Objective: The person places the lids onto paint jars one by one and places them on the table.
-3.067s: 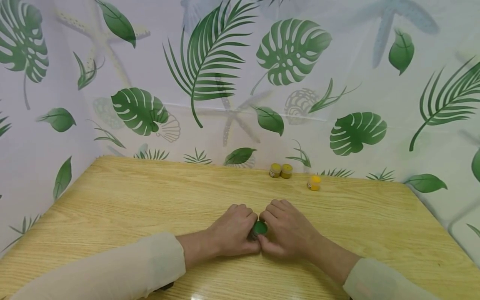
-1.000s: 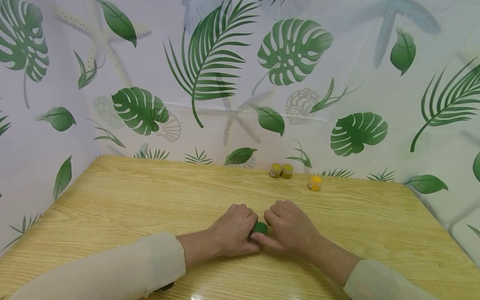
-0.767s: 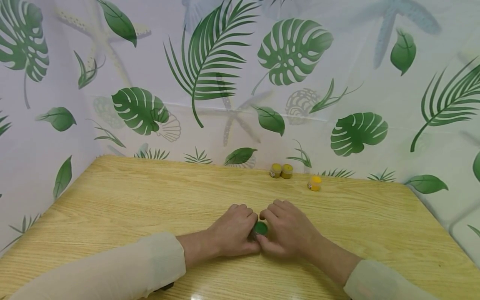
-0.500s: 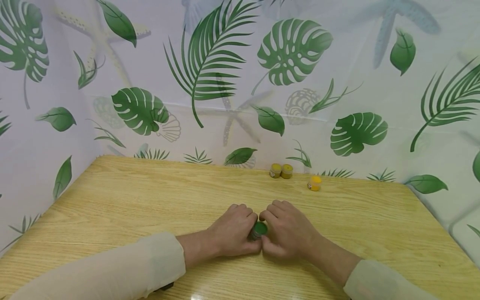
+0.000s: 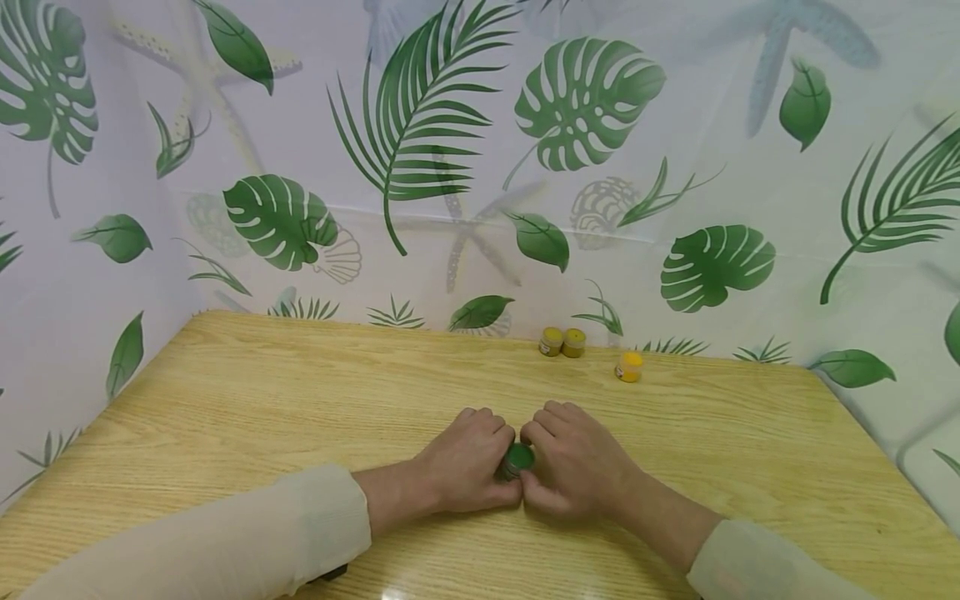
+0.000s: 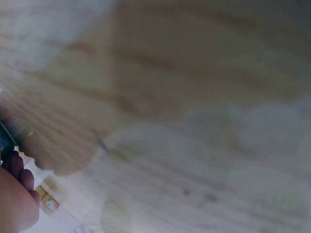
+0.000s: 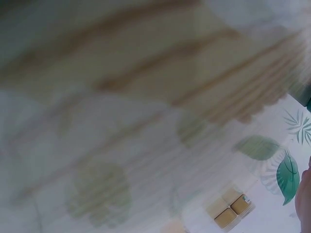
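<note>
A small green-topped paint pot stands between the two hands near the middle of the wooden table. My left hand grips its body from the left, fingers curled and wrist low on the tabletop. From the other side my right hand holds it, thumb at the near edge of the top and bent index finger at the far side. The left wrist view catches only a slice of the green pot beside curled fingers. At the right wrist view's edge a bit of my right hand shows.
Two olive-yellow paint pots stand side by side at the table's back edge. An orange-yellow pot is a little to their right. A leaf-printed cloth rises behind the table.
My right thumb lay across the pot's green top a second ago; it has since drawn back to the near edge, and the index finger has come closer. My left hand stays put.
</note>
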### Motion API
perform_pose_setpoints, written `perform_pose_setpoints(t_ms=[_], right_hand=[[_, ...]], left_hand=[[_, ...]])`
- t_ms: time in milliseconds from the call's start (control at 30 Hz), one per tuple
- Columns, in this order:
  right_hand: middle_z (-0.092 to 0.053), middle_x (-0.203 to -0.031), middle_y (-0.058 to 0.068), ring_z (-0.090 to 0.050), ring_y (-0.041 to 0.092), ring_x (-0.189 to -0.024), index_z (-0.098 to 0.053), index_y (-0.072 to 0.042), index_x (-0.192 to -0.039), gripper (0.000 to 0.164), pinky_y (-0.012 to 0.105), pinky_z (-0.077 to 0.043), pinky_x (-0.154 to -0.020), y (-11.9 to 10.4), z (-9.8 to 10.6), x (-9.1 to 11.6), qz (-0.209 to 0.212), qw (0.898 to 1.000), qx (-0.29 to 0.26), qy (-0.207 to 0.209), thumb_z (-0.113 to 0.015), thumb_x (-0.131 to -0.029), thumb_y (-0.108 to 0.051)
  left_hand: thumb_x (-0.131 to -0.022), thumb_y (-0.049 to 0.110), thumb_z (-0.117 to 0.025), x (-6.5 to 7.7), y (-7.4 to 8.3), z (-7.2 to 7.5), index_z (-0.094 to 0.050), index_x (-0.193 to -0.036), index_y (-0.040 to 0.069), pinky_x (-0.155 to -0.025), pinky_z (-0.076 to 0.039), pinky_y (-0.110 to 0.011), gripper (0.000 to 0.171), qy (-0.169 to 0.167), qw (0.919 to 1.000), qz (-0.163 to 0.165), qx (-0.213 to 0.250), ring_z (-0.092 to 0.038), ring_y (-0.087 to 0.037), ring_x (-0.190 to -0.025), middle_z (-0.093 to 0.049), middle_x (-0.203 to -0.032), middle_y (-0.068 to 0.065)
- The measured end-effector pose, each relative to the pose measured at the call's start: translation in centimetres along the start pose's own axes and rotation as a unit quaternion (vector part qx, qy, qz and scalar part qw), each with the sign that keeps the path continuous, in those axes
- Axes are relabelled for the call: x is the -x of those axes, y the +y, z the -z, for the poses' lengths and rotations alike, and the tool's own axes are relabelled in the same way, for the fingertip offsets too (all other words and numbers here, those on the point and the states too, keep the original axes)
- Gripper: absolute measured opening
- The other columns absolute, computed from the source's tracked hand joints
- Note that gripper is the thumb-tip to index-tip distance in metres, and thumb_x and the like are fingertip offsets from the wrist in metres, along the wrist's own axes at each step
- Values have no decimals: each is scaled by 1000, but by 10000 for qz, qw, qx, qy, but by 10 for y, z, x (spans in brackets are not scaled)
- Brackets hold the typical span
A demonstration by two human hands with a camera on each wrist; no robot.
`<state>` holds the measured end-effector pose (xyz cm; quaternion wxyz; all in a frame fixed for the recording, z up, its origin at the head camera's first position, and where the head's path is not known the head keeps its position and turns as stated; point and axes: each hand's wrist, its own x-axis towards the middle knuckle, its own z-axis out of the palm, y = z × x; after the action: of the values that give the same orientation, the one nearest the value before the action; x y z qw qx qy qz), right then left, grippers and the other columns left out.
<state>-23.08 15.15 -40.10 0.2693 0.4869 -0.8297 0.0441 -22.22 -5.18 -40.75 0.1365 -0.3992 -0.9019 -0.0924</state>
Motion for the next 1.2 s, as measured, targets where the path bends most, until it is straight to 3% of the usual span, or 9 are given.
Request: perform_pose_setpoints(t_ms=[600,767,867,933,1033,1200], right_hand=[[-41,-67,-8,-37,11,-64,-51,-15,-73,29,26,-34,-62,1,-3,1,-43,9999,125,31,-59,-82,-42],[-32,-62,-10,-32,9,-61,-43,-18,-67,45,25,-32,-61,1,-3,1,-52,9999,144,61,-47,-96,-52],[-32,-61,-9,-31,10,-59,-43,-18,-66,53,25,-31,-59,1,-4,1,-66,9996,237,168,-37,-99,-58],[-40,-62,-7,-35,11,-60,-48,-16,-68,55,26,-33,-59,1,-4,1,-100,9993,287,220,-35,-99,-60],[-52,-70,-5,-43,12,-66,-58,-14,-78,47,27,-39,-62,2,-4,2,-149,9995,204,166,-45,-95,-55],[-58,-80,-4,-47,13,-73,-63,-13,-89,30,29,-41,-68,1,-2,1,-121,9999,-30,-72,-59,-80,-42]], left_hand=[[-82,46,-69,1,1,1,-54,-76,20,-66,-34,-22,31,-127,9999,11,-20,-43,-7,-68,-48,-72,10],[-81,47,-69,1,1,1,-54,-76,20,-66,-33,-21,32,-178,9998,6,-85,-41,-7,-68,-47,-72,10],[-81,48,-70,1,1,2,-53,-76,20,-66,-32,-21,33,-217,9997,7,-128,-41,-8,-68,-47,-72,10],[-81,48,-70,1,1,2,-54,-77,20,-66,-33,-21,33,-234,9996,8,-124,-41,-8,-69,-47,-72,10],[-81,48,-70,1,1,2,-56,-79,20,-67,-33,-22,32,-206,9998,19,-49,-42,-8,-70,-49,-74,10],[-82,45,-69,1,1,1,-55,-77,20,-67,-33,-22,29,-83,9999,20,79,-43,-8,-69,-49,-72,10]])
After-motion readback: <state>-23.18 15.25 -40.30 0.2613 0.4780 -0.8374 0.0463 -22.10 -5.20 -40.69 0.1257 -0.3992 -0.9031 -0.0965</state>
